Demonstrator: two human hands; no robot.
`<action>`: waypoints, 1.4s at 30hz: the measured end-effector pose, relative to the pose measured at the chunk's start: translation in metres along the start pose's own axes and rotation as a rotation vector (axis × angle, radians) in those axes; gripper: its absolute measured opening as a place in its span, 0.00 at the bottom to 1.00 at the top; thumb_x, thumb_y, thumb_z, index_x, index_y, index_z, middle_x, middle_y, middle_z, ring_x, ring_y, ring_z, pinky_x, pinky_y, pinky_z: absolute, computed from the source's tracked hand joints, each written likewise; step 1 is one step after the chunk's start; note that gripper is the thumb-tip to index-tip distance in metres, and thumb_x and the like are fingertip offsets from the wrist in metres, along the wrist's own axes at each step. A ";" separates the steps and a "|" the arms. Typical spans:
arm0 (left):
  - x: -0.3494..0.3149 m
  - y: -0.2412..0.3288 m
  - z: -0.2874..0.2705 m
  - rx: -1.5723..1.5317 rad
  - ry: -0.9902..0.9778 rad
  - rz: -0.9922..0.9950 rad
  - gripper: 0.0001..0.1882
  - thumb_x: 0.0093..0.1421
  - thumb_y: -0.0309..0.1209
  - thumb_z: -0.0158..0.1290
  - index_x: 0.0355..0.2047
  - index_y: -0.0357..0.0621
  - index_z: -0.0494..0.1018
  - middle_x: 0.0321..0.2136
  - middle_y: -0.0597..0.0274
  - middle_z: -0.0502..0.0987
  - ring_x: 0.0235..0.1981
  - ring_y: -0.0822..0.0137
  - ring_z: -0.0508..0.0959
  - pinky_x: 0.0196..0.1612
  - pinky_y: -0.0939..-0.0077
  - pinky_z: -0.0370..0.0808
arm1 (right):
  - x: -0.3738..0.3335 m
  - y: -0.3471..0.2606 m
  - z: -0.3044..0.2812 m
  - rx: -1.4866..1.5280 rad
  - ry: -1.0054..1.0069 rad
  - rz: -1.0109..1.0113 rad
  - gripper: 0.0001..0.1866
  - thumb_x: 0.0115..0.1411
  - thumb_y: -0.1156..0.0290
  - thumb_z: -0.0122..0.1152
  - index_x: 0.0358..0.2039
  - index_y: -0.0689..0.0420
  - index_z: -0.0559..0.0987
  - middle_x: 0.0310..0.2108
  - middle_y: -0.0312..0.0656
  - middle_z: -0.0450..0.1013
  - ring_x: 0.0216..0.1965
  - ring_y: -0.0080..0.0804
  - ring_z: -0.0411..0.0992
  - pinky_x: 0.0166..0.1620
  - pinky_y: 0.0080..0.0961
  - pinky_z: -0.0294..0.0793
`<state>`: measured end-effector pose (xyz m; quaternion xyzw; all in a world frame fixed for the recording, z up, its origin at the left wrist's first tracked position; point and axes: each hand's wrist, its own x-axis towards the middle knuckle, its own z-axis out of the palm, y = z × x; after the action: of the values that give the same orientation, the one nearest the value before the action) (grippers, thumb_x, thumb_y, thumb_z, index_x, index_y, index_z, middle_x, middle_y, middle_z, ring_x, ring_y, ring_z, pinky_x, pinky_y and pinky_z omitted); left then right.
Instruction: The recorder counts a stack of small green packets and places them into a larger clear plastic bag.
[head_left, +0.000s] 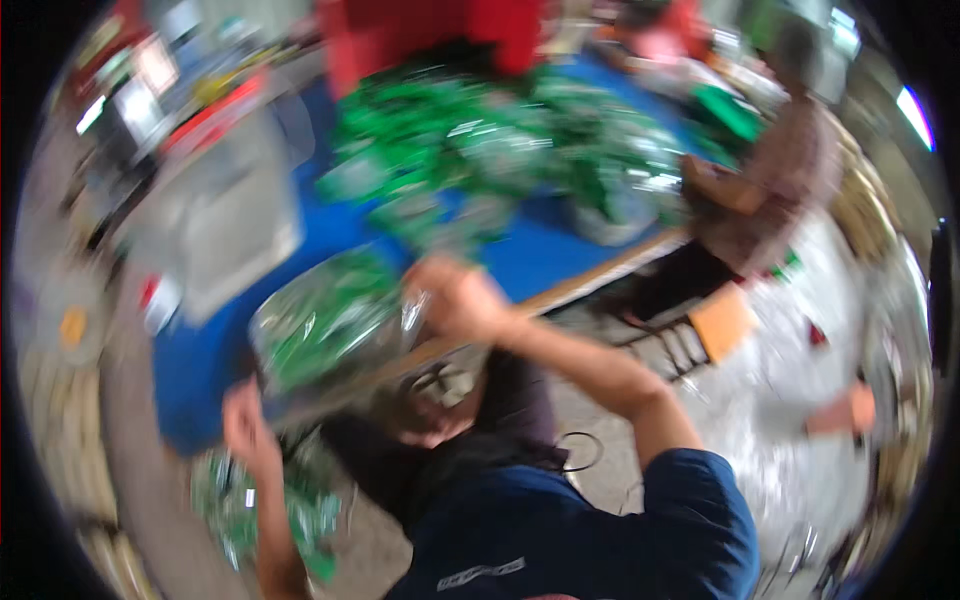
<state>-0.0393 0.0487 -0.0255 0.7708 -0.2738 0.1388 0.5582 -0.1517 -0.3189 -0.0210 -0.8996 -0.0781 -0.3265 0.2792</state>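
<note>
A clear plastic bag (pixel 325 325) with green contents lies on the blue tabletop at the near edge, in front of me. At its right end my right hand (pixel 460 298) is closed, fingers gripping the bag's gathered plastic. My left hand (pixel 248 425) is by the bag's lower left corner, beside the table edge. Motion smears its fingers, so whether it touches the plastic does not show. The kind of green items inside the bag is too blurred to name.
Green pieces in clear plastic (pixel 440 135) are heaped across the blue table (pixel 200 375). A pale bin (pixel 235 215) stands at the left. Another person (pixel 770 195) sits at the right end, by an orange-topped stool (pixel 722 322). A green plastic bundle (pixel 270 505) lies low left.
</note>
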 end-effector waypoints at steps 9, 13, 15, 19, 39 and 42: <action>0.171 0.057 -0.070 -0.461 0.186 -0.016 0.11 0.66 0.31 0.54 0.42 0.35 0.76 0.39 0.61 0.79 0.43 0.73 0.76 0.50 0.77 0.71 | 0.200 -0.030 -0.051 0.316 0.199 -0.023 0.10 0.64 0.71 0.56 0.37 0.64 0.80 0.32 0.46 0.81 0.34 0.29 0.79 0.40 0.24 0.77; 0.138 0.046 -0.064 -0.409 0.075 -0.185 0.11 0.66 0.34 0.54 0.41 0.39 0.77 0.38 0.61 0.80 0.42 0.72 0.77 0.50 0.75 0.72 | 0.166 -0.031 -0.040 0.294 0.095 0.058 0.09 0.64 0.71 0.57 0.36 0.65 0.79 0.30 0.41 0.79 0.33 0.23 0.76 0.40 0.22 0.75; 0.126 0.028 -0.044 -0.373 -0.037 -0.274 0.11 0.65 0.34 0.54 0.41 0.40 0.77 0.38 0.62 0.80 0.41 0.72 0.78 0.50 0.74 0.73 | 0.144 -0.009 -0.033 0.163 -0.122 0.140 0.09 0.65 0.71 0.56 0.35 0.66 0.78 0.31 0.40 0.79 0.34 0.21 0.75 0.42 0.22 0.75; 0.150 0.027 -0.047 -0.394 0.018 -0.142 0.11 0.65 0.34 0.55 0.40 0.40 0.78 0.38 0.63 0.81 0.40 0.73 0.77 0.51 0.76 0.71 | 0.154 -0.021 -0.058 0.167 -0.019 0.102 0.10 0.65 0.70 0.56 0.35 0.66 0.78 0.32 0.42 0.79 0.36 0.23 0.77 0.42 0.22 0.76; 0.157 -0.013 -0.050 -0.466 0.061 -0.190 0.08 0.67 0.35 0.52 0.40 0.45 0.74 0.39 0.64 0.77 0.45 0.70 0.75 0.52 0.71 0.68 | 0.140 -0.018 -0.023 0.359 0.124 0.060 0.10 0.57 0.69 0.60 0.29 0.65 0.78 0.23 0.50 0.76 0.26 0.44 0.76 0.32 0.37 0.74; 0.159 -0.006 -0.052 -0.514 0.113 -0.134 0.07 0.67 0.35 0.52 0.39 0.45 0.74 0.38 0.65 0.77 0.45 0.70 0.76 0.53 0.69 0.68 | 0.142 -0.035 -0.028 0.383 0.149 0.127 0.10 0.57 0.69 0.60 0.29 0.65 0.78 0.23 0.50 0.76 0.26 0.44 0.76 0.32 0.37 0.74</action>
<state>0.0983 0.0562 0.0704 0.6113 -0.2168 0.0702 0.7579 -0.0683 -0.3111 0.1023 -0.8067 -0.0608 -0.3532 0.4699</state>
